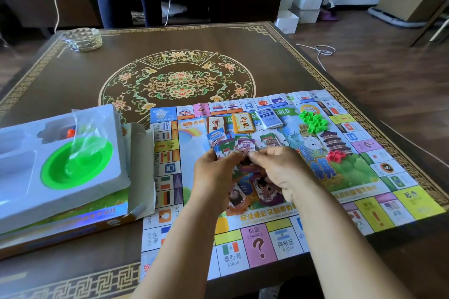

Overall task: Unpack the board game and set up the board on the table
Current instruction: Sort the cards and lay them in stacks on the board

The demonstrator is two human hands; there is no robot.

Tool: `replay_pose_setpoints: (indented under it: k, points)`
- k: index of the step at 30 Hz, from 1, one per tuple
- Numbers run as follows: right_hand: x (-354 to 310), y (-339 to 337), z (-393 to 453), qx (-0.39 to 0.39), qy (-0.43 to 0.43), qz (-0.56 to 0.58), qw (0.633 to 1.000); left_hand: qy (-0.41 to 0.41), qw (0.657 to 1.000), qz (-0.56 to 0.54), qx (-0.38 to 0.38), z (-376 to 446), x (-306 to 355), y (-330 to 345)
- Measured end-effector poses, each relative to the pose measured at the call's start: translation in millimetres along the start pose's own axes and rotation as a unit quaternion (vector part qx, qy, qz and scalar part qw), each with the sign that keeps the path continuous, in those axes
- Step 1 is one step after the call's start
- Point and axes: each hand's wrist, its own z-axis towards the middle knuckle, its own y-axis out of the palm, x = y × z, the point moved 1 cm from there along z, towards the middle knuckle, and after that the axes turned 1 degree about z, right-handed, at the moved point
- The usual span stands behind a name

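A paper game board [364, 204] lies unfolded on the right half of the table. On it sit three card decks: red [216, 124], orange [243, 123] and blue [268, 118]. Play-money notes [215, 137] lie fanned near the middle. A heap of green houses [313, 120] and a few red pieces [336, 156] rest to the right. My left hand [213, 177] holds a bundle of notes, and my right hand [279, 167] pinches at the same bundle over the board's centre. The open game box [73, 216] with its white tray [31, 172] stands at left.
The tray holds a green round dish [77, 165], a clear plastic bag and an orange piece [71, 132]. A glass ashtray [83, 39] sits at the table's far left corner. A person stands beyond the table by a low cabinet. Cables lie on the floor at right.
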Motion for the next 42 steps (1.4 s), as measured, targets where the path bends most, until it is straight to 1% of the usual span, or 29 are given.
replay_pose_setpoints:
  k: [4, 11, 14, 17, 22, 27, 29, 31, 34, 37, 39, 42]
  points:
    - [-4, -1, -3, 0.011, -0.013, 0.006, 1.0, 0.002, 1.0, 0.016, 0.008, 5, -1, -4]
    - [-6, -7, -10, 0.033, -0.01, 0.031, 0.999, -0.005, 1.0, 0.01, 0.007, 2, 0, 0]
    - [-3, -18, -19, 0.051, -0.008, 0.029, 0.998, -0.006, 1.0, 0.027, 0.01, -1, -3, 1]
    - [4, -27, -29, 0.05, -0.011, -0.014, 0.999, -0.008, 0.999, 0.031, 0.017, -4, -3, 0]
    - [18, -30, -29, 0.05, 0.001, -0.156, 0.986, 0.003, 0.999, 0.031, 0.022, -9, 1, -7]
    - [18, -26, -28, 0.035, 0.002, -0.204, 0.978, 0.001, 0.999, 0.037, 0.024, -10, 0, -8]
    - [15, -26, -29, 0.052, -0.014, -0.212, 0.976, -0.001, 0.999, 0.033, 0.02, -10, 0, -8]
    - [10, -23, -30, 0.056, -0.037, -0.162, 0.985, -0.004, 0.999, 0.034, 0.015, -10, 1, -7]
    - [6, -10, -33, 0.022, -0.05, -0.068, 0.996, -0.013, 0.999, 0.043, 0.007, -11, -2, -6]
    - [6, -2, -31, 0.032, -0.038, -0.022, 0.999, -0.038, 0.998, 0.051, -0.007, -15, -3, -4]
    - [7, -2, -28, 0.041, -0.026, 0.013, 0.999, -0.036, 0.998, 0.051, -0.011, -14, -3, -4]
    - [8, -5, -25, 0.045, -0.02, 0.03, 0.998, -0.025, 0.999, 0.031, -0.027, -12, -1, -5]
